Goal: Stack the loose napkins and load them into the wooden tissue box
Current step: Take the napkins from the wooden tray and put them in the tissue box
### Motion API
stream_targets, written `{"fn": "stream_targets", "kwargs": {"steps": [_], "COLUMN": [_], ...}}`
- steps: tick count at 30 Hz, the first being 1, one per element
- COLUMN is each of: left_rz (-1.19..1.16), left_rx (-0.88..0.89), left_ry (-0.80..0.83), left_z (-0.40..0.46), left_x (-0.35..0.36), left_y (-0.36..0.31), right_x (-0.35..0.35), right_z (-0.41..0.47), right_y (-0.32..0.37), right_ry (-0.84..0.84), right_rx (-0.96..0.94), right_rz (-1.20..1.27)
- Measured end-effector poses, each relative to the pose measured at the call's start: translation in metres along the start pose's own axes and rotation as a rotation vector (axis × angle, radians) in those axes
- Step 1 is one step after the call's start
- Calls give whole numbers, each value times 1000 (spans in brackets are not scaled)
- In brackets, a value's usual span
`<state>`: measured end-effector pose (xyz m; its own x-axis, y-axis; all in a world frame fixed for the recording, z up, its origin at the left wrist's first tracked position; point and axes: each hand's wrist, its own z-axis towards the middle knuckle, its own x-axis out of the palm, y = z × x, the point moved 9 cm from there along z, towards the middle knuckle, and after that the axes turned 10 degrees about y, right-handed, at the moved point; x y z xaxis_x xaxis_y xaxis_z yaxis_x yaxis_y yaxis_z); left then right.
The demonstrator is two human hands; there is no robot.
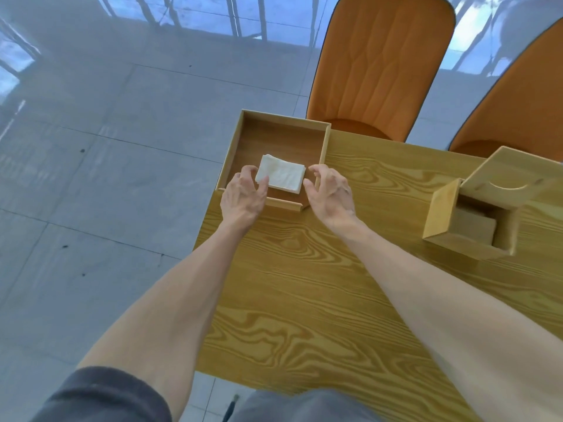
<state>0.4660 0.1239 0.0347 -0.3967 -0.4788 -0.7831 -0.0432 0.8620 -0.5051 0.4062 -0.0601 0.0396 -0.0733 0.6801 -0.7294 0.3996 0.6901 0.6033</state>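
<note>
A small stack of white napkins lies in a shallow wooden tray at the table's far left corner. My left hand is at the stack's left edge, thumb touching it, fingers curled and apart. My right hand hovers just right of the stack over the tray's near right corner, fingers spread, holding nothing. The wooden tissue box stands at the right with its slotted lid hinged open; its inside is in shadow.
The wood-grain table ends at its left edge just beside the tray, with grey tiled floor beyond. Two orange chairs stand behind the table's far edge.
</note>
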Motion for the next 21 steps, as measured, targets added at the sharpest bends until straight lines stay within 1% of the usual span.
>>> {"fn": "stream_targets", "kwargs": {"steps": [7, 15, 18, 21], "left_rz": [10, -80, -106, -145], "left_rx": [-37, -72, -88, -118], "left_ry": [47, 174, 173, 179], "left_z": [33, 59, 66, 71], "left_x": [6, 22, 23, 25], "left_y": [1, 8, 7, 7], "right_x": [16, 42, 50, 52], "right_z": [26, 45, 53, 56], "right_y": [0, -12, -16, -23], "right_ry": [0, 108, 126, 104], "right_rx": [74, 257, 330, 422], "right_rz": [118, 311, 356, 462]}}
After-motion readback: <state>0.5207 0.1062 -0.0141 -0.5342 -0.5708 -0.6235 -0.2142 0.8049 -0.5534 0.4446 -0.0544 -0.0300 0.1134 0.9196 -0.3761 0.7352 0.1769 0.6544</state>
